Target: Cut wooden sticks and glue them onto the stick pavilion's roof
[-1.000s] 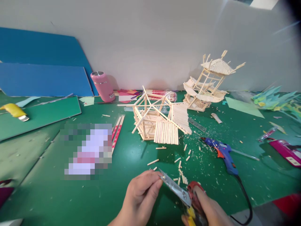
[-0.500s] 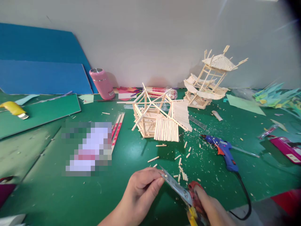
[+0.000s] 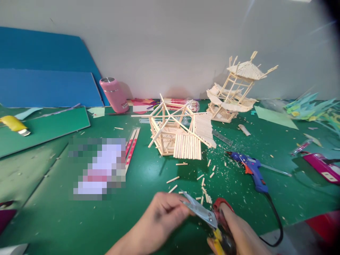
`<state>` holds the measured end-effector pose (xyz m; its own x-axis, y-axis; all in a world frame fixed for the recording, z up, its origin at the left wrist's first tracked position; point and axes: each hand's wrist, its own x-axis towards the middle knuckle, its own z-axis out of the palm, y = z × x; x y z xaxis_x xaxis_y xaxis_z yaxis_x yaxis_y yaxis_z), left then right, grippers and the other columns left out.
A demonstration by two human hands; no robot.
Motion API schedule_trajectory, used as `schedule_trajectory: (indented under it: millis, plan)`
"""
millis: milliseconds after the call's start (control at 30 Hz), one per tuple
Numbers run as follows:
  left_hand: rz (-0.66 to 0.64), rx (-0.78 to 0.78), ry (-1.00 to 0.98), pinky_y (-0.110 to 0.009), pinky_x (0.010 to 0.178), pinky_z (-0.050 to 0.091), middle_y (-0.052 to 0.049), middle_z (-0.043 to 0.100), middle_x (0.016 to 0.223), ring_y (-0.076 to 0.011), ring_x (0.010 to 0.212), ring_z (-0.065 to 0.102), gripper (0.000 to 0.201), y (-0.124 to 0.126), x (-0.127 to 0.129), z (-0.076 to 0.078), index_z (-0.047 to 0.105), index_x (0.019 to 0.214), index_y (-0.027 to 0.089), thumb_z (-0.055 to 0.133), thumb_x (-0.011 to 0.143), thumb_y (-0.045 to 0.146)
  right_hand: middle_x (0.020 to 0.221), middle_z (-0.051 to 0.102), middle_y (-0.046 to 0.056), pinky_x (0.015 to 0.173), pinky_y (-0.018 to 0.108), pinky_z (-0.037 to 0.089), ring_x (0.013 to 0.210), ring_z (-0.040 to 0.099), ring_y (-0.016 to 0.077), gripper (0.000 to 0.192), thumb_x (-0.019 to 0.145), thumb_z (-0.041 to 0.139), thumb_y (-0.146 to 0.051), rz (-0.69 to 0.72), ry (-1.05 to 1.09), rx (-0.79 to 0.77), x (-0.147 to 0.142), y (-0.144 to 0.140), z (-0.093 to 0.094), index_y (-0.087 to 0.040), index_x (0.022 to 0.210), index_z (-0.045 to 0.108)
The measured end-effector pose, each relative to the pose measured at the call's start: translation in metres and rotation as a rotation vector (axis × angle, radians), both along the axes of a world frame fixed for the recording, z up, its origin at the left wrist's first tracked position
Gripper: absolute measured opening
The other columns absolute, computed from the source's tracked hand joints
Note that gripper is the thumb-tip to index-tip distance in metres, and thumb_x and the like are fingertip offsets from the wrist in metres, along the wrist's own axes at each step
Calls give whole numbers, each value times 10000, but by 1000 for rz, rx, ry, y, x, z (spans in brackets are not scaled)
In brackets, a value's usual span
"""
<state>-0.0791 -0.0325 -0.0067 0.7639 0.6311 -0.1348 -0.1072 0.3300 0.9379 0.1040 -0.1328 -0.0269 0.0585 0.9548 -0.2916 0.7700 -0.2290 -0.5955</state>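
Here the right hand (image 3: 239,233) is clenched around the red-and-yellow handles of the steel scissors (image 3: 205,216), blades pointing up-left. The left hand (image 3: 162,216), blurred, pinches its fingertips at the blade tips; what they hold cannot be told. Just beyond lie short cut wooden sticks (image 3: 204,184) on the green cutting mat (image 3: 148,173), near the blue glue gun (image 3: 252,170) and 1 hexagonal stick-built roof frame (image 3: 177,132).
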Motion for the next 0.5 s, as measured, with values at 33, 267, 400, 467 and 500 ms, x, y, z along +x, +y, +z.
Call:
schedule_trajectory:
  millis: [33,267,400,467,500]
  plan:
    - [-107,-10,-23,-243,644,394,-21,591,645,-132,623,489,250,-3,2,-1,715,707,155,553,821,308,888,695,109,706,294,502,829,659,255,416,631,581,-191,26,-14,13,0,1,2,-173,1038,499]
    - [208,-268,70,-222,490,234,35,457,525,-89,505,317,237,-6,3,-14,691,690,145,661,724,377,807,694,80,558,245,515,741,666,228,246,720,517,-301,-114,25,167,9,12,23,-205,940,464]
    - [238,-403,-113,-236,484,174,59,375,493,-78,478,262,214,1,3,-14,661,706,132,654,742,343,792,681,79,560,272,519,726,659,249,366,637,576,-310,-114,-20,107,9,10,16,-208,966,451]
    - [240,-420,-161,-241,479,150,62,362,485,-75,472,247,189,3,3,-13,649,706,129,641,760,310,813,678,99,581,313,524,729,656,270,410,626,581,-327,-74,-65,44,8,6,9,-199,993,449]
    - [238,-422,-181,-243,476,142,63,360,482,-75,470,243,178,3,3,-13,646,713,131,635,768,300,834,676,111,601,332,525,740,654,278,419,629,581,-336,-49,-85,12,7,5,6,-193,999,447]
